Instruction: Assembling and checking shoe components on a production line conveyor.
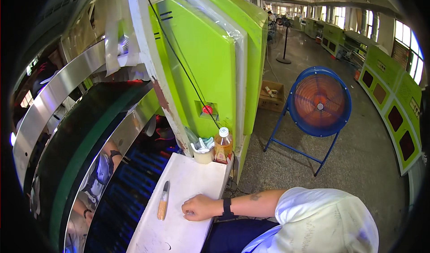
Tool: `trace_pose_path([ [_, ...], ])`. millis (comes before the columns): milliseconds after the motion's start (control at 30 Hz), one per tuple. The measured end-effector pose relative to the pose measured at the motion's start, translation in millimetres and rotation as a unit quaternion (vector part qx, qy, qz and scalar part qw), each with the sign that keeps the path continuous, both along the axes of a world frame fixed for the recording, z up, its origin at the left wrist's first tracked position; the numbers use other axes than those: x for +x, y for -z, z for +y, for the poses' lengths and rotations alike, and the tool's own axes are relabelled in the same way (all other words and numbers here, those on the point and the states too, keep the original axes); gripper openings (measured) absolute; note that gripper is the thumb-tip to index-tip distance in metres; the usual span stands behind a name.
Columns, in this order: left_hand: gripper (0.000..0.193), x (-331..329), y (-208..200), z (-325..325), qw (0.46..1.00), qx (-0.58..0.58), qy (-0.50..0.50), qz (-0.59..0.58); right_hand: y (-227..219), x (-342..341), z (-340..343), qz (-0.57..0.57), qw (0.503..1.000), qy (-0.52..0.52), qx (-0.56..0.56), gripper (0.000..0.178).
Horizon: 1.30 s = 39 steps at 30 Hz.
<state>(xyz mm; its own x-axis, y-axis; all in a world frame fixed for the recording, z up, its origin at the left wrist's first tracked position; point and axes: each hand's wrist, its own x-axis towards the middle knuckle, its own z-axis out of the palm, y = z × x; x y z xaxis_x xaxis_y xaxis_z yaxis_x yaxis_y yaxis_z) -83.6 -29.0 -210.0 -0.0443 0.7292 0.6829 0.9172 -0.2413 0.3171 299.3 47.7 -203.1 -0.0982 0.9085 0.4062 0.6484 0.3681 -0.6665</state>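
My right hand (197, 207) rests as a loose fist on a narrow white board (182, 235), with a dark band round its wrist. Nothing shows between the curled fingers. Just left of the hand lies a knife (162, 206) with a tan handle, its dark blade pointing away from me. Hand and knife are apart. At the board's far end stand a pale cup (204, 157) stuffed with white and greenish items and a white-capped bottle (223, 146) of amber drink. My left hand does not show directly; polished metal (89, 188) on the left reflects parts of arms.
A dark conveyor belt (67, 181) with a green stripe curves along the left. A tall green machine cabinet (201, 51) with a red button (207, 110) rises ahead. On the floor to the right stand a blue-framed fan (320, 105) and a cardboard box (271, 101).
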Motion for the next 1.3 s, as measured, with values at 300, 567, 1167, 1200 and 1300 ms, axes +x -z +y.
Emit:
trace_pose_path([
  [300, 0.026, -0.5, -0.6, -0.3, 1.0, -0.007, -0.002, 0.01, 0.5, -0.5, 0.5, 0.01, 1.0, 0.009, 0.008, 0.017],
  [567, 0.024, 4.8, -5.5, 1.7, 1.0, -0.005, 0.009, -0.014, 1.1, -0.7, 1.3, 0.014, 1.0, 0.019, 0.011, 0.015],
  [1167, 0.042, -3.6, -2.6, 12.6, 0.99, -0.126, -0.051, 0.027, -4.6, -7.7, 1.6, 0.072, 0.995, 0.038, -0.05, 0.006],
  [1200, 0.041, -3.5, -3.6, 13.1, 0.991, -0.121, -0.048, 0.025, -4.0, -7.8, 2.0, 0.077, 0.995, 0.024, -0.057, 0.006],
  [1300, 0.043, -1.5, -5.6, 14.4, 0.99, -0.132, -0.05, 0.027, -2.0, -6.5, 1.7, 0.083, 0.993, 0.042, -0.067, 0.005],
])
